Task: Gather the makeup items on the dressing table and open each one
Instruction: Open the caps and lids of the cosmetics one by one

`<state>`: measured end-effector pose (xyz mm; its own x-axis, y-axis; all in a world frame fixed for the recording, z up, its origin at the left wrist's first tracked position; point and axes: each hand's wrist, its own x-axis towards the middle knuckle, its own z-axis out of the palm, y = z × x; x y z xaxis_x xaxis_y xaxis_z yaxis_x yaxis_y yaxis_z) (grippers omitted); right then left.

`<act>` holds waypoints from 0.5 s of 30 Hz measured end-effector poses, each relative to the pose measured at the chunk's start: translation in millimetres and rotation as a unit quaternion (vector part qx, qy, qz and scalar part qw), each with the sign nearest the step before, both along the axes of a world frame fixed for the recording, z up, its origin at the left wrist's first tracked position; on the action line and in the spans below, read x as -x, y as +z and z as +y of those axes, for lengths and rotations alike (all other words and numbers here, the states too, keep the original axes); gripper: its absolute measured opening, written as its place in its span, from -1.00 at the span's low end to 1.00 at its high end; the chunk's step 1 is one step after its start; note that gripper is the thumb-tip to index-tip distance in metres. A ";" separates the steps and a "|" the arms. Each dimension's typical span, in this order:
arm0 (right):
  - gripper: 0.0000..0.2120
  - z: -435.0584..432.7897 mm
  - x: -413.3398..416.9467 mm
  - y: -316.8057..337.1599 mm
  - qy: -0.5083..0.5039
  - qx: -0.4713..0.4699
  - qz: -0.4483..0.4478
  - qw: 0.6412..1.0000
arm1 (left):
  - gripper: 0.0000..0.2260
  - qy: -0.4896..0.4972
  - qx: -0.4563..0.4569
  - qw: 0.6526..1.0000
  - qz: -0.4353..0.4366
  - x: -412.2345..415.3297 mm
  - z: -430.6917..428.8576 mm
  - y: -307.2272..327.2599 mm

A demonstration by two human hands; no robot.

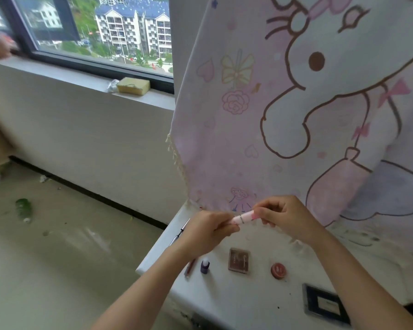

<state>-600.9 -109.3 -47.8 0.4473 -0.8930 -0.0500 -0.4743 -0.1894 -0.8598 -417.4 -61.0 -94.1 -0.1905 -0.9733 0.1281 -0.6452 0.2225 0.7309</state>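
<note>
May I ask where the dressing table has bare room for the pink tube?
The dressing table is bare between the item row and its near edge, left of the dark panel. The purple bottle, brown palette and red compact crowd the middle.

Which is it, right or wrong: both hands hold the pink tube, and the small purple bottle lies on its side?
Wrong: the head view shows the small purple bottle standing upright. The left hand and right hand do hold the pink tube.
</note>
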 end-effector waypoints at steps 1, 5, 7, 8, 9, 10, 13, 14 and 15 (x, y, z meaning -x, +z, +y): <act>-0.77 2.0 -1.2 0.5 0.008 0.001 0.011 1.000 | -0.83 0.000 -0.008 1.000 0.010 0.6 1.1 0.0; -0.72 -2.7 15.0 10.0 -0.057 0.031 -0.054 0.996 | -0.66 0.032 -0.035 0.998 0.043 -25.2 13.9 -14.8; -0.72 -18.9 42.3 22.4 -0.155 0.048 -0.141 0.976 | -0.69 0.105 -0.035 0.988 0.104 -55.2 23.7 -28.2; -0.74 -25.2 50.5 25.3 -0.160 0.045 -0.147 0.975 | -0.76 0.137 -0.033 0.982 0.126 -66.3 25.8 -31.3; -0.74 -27.1 50.6 26.3 -0.139 0.039 -0.138 0.980 | -0.81 0.156 -0.030 0.979 0.131 -71.6 25.4 -33.5; -0.73 -28.7 45.5 21.4 -0.111 0.029 -0.131 0.985 | -0.78 0.162 -0.024 0.978 0.128 -70.3 23.8 -33.2; -0.64 -28.0 22.6 -5.0 -0.075 -0.027 -0.182 0.980 | -0.58 0.135 -0.031 0.980 0.140 -51.6 18.4 -31.5; -0.70 -26.9 18.1 -11.4 -0.070 -0.051 -0.211 0.974 | -0.62 0.133 -0.039 0.977 0.160 -46.0 19.0 -31.7; -0.82 -24.8 15.1 -17.0 -0.063 -0.080 -0.239 0.966 | -0.68 0.140 -0.048 0.972 0.185 -43.6 19.6 -34.1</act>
